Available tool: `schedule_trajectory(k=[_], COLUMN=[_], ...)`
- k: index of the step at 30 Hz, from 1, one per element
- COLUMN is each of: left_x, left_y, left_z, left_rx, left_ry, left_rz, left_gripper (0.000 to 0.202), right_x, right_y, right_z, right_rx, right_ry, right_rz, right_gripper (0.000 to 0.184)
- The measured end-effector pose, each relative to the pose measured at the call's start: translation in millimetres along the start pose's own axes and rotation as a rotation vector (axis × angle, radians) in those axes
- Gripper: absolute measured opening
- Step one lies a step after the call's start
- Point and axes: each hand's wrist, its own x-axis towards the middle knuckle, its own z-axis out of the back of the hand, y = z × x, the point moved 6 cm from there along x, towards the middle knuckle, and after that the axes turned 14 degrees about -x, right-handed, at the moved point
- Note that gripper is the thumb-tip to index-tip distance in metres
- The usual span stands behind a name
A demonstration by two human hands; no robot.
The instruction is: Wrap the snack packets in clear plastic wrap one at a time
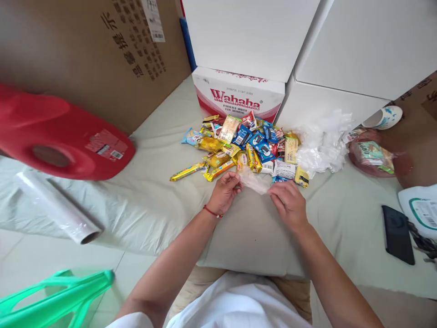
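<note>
A small clear plastic bag (254,181) is stretched between my two hands, just in front of a heap of wrapped snacks (235,146). My left hand (223,191), with a red cord bracelet on the wrist, pinches the bag's left end. At its right end the fingers of my right hand (288,202) are closed on the plastic. The heap holds blue, yellow, red and clear packets; one yellow packet (187,171) lies at its left edge. A pile of clear plastic bags (322,146) rests to the right of the snacks.
Behind the snacks stands a Wahaha carton (239,95). On the left are a red jug (68,136) and a roll of plastic film (61,207); a green stool (58,291) is below. To the right sit a reddish bowl (367,166), a paper cup (384,118) and a black phone (398,234).
</note>
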Motion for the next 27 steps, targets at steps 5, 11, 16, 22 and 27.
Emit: schedule_trajectory(k=[5,11,16,22,27], left_x=[3.8,-0.6,-1.9,3.5,-4.1], left_y=[3.7,6.5,12.5,-1.0,3.7], left_z=[1.9,5.2,1.4,10.2,4.9], left_rx=[-0.048,0.026,0.116,0.101,0.135], left_ry=[0.050,0.085,0.197,0.046,0.072], left_rz=[-0.010,-0.034,-0.021,-0.109,0.019], left_gripper=[0.049,0.046,0.041,0.048,0.058], right_x=[-46.0,-42.9,-4.6,-22.3,-29.3], right_y=[17.5,-15.5,-22.5,-47.8,-45.8], right_z=[-7.5,6.7,-40.6,-58.2,-51.9], right_rx=[0.119,0.076,0.181,0.704,0.879], right_ry=[0.258,0.010,0.166,0.010,-0.174], right_rz=[0.029,-0.532,-0.491,-0.973,-1.115], right_gripper=[0.025,0.029,0.035,0.034,0.045])
